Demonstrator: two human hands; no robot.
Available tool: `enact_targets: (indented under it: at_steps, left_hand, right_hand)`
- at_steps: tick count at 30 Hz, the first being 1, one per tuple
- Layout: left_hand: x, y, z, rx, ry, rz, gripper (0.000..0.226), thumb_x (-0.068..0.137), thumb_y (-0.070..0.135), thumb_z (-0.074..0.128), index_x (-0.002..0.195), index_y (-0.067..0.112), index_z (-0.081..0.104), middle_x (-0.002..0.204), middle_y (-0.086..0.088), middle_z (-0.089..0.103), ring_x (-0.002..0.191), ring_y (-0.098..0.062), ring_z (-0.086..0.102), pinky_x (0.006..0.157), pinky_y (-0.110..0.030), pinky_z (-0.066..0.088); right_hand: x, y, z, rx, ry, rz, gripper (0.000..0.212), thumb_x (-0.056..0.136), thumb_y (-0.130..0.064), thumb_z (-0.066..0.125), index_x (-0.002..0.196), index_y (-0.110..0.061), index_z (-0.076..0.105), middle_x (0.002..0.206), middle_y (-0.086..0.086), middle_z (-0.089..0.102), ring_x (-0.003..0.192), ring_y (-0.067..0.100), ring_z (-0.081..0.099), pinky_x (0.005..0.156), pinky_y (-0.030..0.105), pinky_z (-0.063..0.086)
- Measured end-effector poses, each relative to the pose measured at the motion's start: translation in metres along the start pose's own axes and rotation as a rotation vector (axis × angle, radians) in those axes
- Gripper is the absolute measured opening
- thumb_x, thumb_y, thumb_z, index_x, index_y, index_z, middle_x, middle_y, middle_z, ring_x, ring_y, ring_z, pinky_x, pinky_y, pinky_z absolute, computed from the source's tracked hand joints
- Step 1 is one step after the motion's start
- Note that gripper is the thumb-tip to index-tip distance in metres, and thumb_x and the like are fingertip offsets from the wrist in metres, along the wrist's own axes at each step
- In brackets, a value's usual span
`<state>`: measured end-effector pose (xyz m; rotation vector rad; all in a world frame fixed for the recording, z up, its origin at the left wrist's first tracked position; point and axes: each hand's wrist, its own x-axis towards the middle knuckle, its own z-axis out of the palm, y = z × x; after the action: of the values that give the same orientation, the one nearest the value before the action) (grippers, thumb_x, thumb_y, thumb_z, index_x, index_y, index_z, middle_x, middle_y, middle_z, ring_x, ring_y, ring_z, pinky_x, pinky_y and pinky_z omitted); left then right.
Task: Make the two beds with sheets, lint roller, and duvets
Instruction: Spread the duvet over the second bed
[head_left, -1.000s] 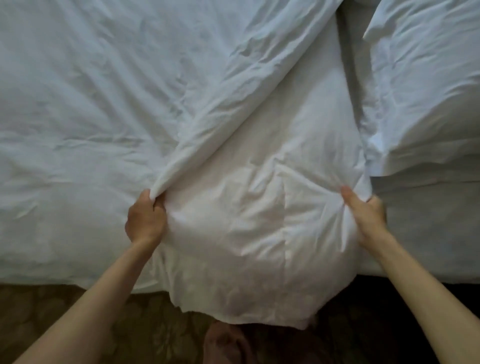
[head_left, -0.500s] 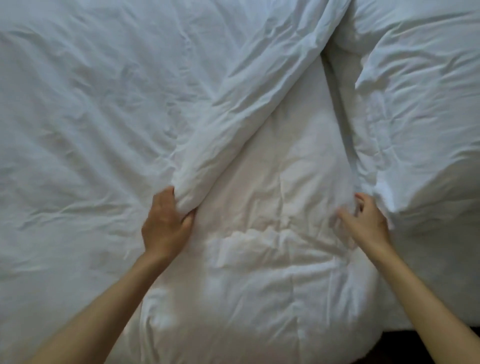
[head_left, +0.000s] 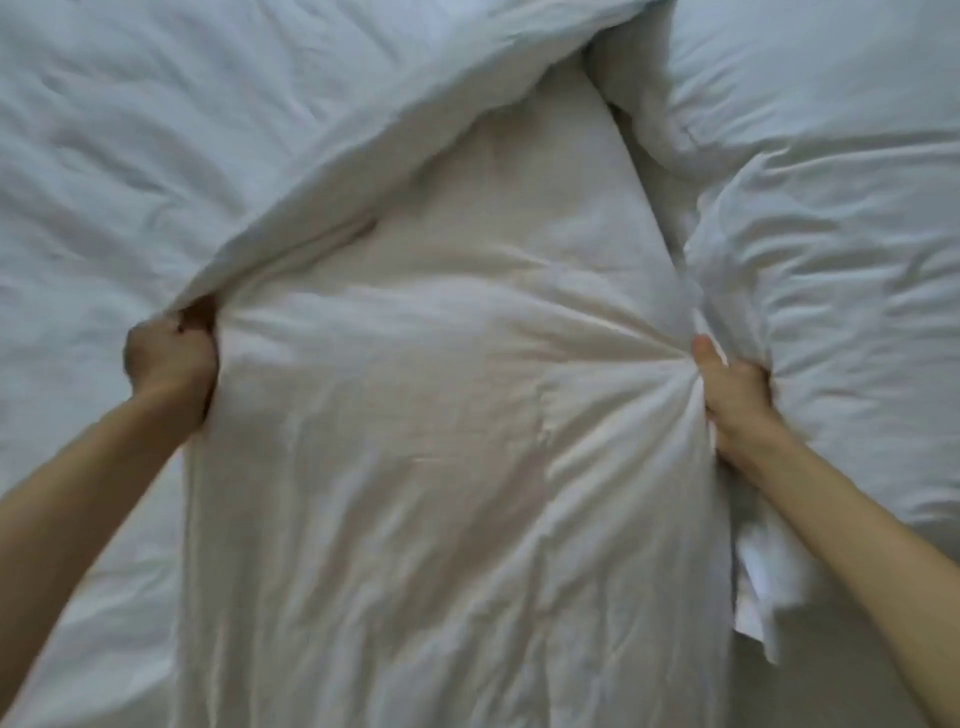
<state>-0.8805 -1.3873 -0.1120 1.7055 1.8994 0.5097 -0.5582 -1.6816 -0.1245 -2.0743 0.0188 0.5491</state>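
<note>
Head view: we are looking down on a cream-white duvet lying across the bed, with a cooler-white cover folding open on both sides of it.
Left hand: our left hand is clenching the duvet's left edge in a fist, right where the cover's folded lip is meeting it.
Right hand: our right hand is grasping a bunched handful of the duvet's right edge, thumb lying on top, with creases fanning out from the grip.
Step in hand: we are judging this to be spreading the duvet flat and square between the cover's two flaps.
Doing it well: we are wanting both hands pulling apart evenly, so that the centre wrinkles are flattening. We are also wanting each hand keeping hold of the duvet alone, since pinching the cover along with it risks dragging the flaps inward.
Watching for: the bunch under the right hand is gathering a lot of cloth, so easing that grip toward the very edge should be leaving fewer creases.
Container: the cover is serving as the only container here. The duvet is lying in its open mouth, with the far end running under the fold at the top. How deep it is sitting inside, we cannot tell.
Missing: the lint roller and the second bed are not showing.
</note>
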Motion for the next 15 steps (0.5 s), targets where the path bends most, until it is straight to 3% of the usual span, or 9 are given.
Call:
enact_targets:
  at_steps: [2, 7, 10, 12, 15]
  left_hand:
    - [0.009, -0.01, 0.009, 0.099, -0.068, -0.121, 0.054, 0.097, 0.041, 0.047, 0.116, -0.008, 0.059, 0.119, -0.033, 0.057, 0.112, -0.045, 0.053, 0.092, -0.047, 0.041]
    - [0.003, -0.023, 0.044, 0.146, -0.145, -0.241, 0.059, 0.096, 0.045, 0.045, 0.117, -0.009, 0.057, 0.12, -0.032, 0.056, 0.111, -0.046, 0.052, 0.093, -0.045, 0.041]
    - [0.002, -0.04, 0.041, 0.16, -0.135, -0.175, 0.055, 0.096, 0.045, 0.044, 0.092, -0.006, 0.063, 0.09, -0.027, 0.061, 0.092, -0.041, 0.057, 0.076, -0.044, 0.04]
    - [-0.001, -0.044, 0.032, 0.136, -0.138, -0.172, 0.054, 0.095, 0.048, 0.043, 0.072, 0.0, 0.054, 0.066, -0.016, 0.051, 0.075, -0.033, 0.052, 0.062, -0.039, 0.033]
    - [-0.02, -0.049, 0.017, 0.078, -0.18, -0.194, 0.054, 0.095, 0.052, 0.041, 0.063, 0.008, 0.041, 0.061, -0.008, 0.042, 0.06, -0.026, 0.04, 0.054, -0.039, 0.027]
  right_hand:
    - [0.014, 0.021, 0.012, -0.222, 0.051, 0.005, 0.046, 0.096, -0.035, 0.049, 0.126, 0.0, 0.056, 0.132, 0.017, 0.055, 0.123, 0.027, 0.051, 0.097, 0.025, 0.037]
    - [0.033, 0.042, 0.033, -0.558, 0.073, 0.045, 0.053, 0.097, -0.046, 0.037, 0.117, -0.002, 0.058, 0.123, 0.026, 0.056, 0.113, 0.039, 0.054, 0.092, 0.04, 0.042]
    - [0.034, 0.045, 0.034, -0.6, 0.114, 0.037, 0.052, 0.098, -0.045, 0.036, 0.116, -0.002, 0.059, 0.122, 0.026, 0.057, 0.111, 0.039, 0.054, 0.09, 0.04, 0.041]
    - [0.028, 0.041, 0.037, -0.602, 0.152, 0.044, 0.051, 0.099, -0.043, 0.034, 0.115, -0.001, 0.057, 0.122, 0.027, 0.055, 0.111, 0.041, 0.053, 0.09, 0.04, 0.04]
    - [0.015, 0.037, 0.041, -0.55, 0.194, -0.018, 0.042, 0.099, -0.033, 0.037, 0.117, 0.001, 0.054, 0.124, 0.029, 0.054, 0.112, 0.041, 0.051, 0.09, 0.041, 0.039]
